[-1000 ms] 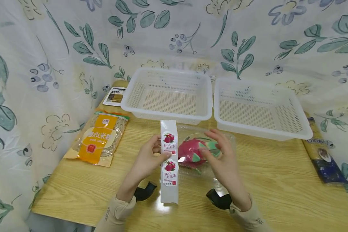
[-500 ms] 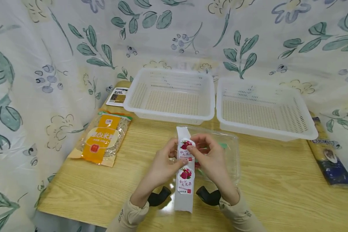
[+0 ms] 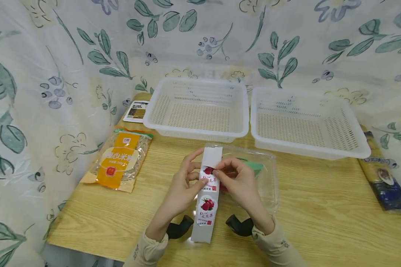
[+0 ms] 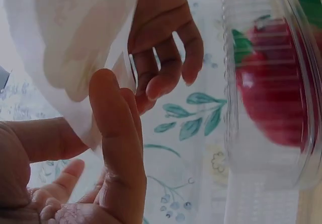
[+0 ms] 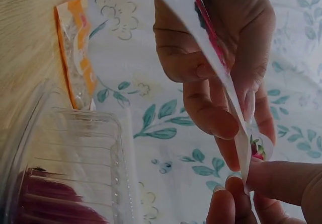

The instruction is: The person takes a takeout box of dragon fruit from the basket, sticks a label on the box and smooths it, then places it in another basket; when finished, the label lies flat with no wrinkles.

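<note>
A strip of white backing paper (image 3: 211, 155) bears two dragon fruit stickers and stands upright in my left hand (image 3: 178, 189), between thumb and fingers. With thumb and index finger, my right hand (image 3: 238, 185) pinches the edge of the upper sticker (image 3: 209, 182); in the right wrist view that sticker's edge (image 5: 266, 147) curls away from the paper. The lower sticker (image 3: 206, 210) lies flat. Behind the hands is a clear plastic box (image 3: 270, 189), with a red dragon fruit (image 4: 274, 88) inside, mostly hidden by my right hand in the head view.
Two white plastic baskets (image 3: 195, 134) stand side by side at the back. An orange bag of rice noodles (image 3: 115, 161) lies left, with a small white packet (image 3: 135, 111) behind it. At the right edge lies a blue and gold packet (image 3: 382, 178). A floral curtain hangs behind.
My right hand has come from above the box to the strip and now pinches the upper sticker, whose top edge has lifted. The strip has shifted right and tilted slightly.
</note>
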`<state>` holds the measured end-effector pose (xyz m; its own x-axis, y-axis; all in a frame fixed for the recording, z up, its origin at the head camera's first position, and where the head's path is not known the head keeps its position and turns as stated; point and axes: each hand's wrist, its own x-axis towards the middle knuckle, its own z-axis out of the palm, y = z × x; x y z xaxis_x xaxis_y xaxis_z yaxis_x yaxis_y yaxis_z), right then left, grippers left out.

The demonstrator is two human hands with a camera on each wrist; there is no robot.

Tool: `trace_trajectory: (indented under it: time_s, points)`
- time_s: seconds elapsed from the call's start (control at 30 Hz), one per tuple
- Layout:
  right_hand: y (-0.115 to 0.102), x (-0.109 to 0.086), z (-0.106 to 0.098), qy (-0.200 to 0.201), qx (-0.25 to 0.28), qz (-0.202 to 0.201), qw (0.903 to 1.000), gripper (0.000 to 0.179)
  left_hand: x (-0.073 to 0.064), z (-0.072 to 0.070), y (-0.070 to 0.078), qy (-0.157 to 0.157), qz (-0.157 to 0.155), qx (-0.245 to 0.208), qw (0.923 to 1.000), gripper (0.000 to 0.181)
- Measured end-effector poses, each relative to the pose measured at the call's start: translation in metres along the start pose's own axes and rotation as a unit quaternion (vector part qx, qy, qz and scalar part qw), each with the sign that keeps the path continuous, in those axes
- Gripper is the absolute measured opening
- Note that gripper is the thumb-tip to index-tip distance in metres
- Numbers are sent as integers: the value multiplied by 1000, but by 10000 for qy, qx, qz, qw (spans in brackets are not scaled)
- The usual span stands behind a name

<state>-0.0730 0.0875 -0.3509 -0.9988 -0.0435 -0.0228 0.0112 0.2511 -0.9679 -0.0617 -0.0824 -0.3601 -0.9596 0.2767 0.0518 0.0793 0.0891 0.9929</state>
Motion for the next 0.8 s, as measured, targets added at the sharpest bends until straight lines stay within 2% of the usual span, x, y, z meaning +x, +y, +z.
trace_trajectory:
  time_s: [0.17, 0.27, 0.43, 0.53, 0.63, 0.8]
  points:
    - [2, 1, 3, -95, -133, -177, 9997, 7, -1, -5, -1, -63, 149, 98, 9998, 63]
    - [4, 1, 4, -186, -225, -241, 9993, 6, 0, -7, -2, -173, 131, 135, 9997, 60]
    - [5, -4, 3, -319, -297, -555, 9975, 8, 1, -15, -3, -298, 17, 45, 9995, 72]
    - [3, -9, 0, -386, -198, -765, 9961, 10, 1, -23, -5, -283, -51, -27, 9996, 80]
    - [-1, -14, -3, -495, -144, -728, 9960, 9, 3, -32, -8, -211, -81, 61, 9997, 83]
    - [-2, -15, -9, -622, -14, -725, 9954, 5, 8, -51, -16, -321, -65, 482, 9983, 83]
